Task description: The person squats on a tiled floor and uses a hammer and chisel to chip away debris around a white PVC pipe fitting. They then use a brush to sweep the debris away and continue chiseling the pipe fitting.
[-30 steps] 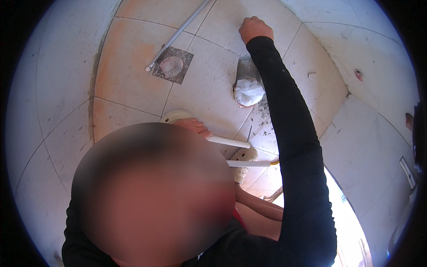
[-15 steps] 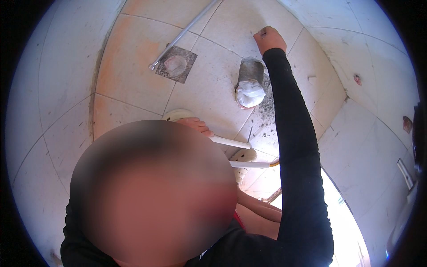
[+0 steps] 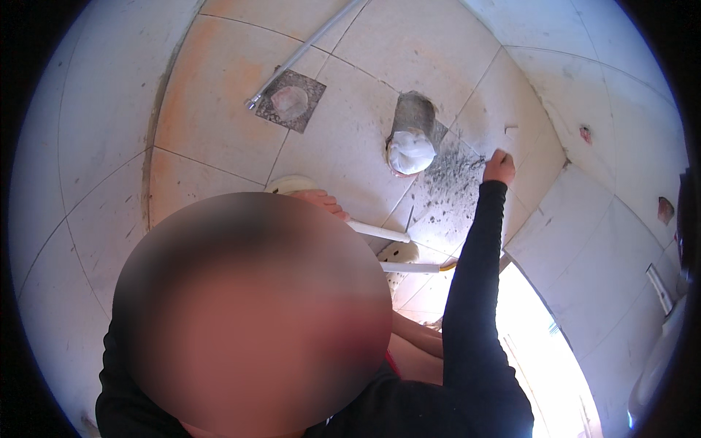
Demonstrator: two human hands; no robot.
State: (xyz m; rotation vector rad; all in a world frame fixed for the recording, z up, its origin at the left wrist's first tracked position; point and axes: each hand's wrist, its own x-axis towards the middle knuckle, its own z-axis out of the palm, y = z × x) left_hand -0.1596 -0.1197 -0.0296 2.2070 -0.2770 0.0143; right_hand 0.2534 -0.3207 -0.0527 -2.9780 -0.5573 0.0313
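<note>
Right hand (image 3: 499, 168) drawn back from beyond the dark grey floor patch (image 3: 415, 111), left hand (image 3: 323, 202) by a white tube (image 3: 378, 231), grip unclear, white bundle (image 3: 411, 153) at the patch's near end, dark grit (image 3: 454, 175) scattered rightward, right hand beside it, clenched, contents hidden.

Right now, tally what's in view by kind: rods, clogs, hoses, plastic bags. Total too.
White rods: 2
Cream clogs, partly hidden: 2
Silver hose: 1
Crumpled white plastic bag: 1
Total: 6

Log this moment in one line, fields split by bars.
right hand: curled, beside dark grit | left hand: at white tube | white bundle: beside grey floor patch
</note>
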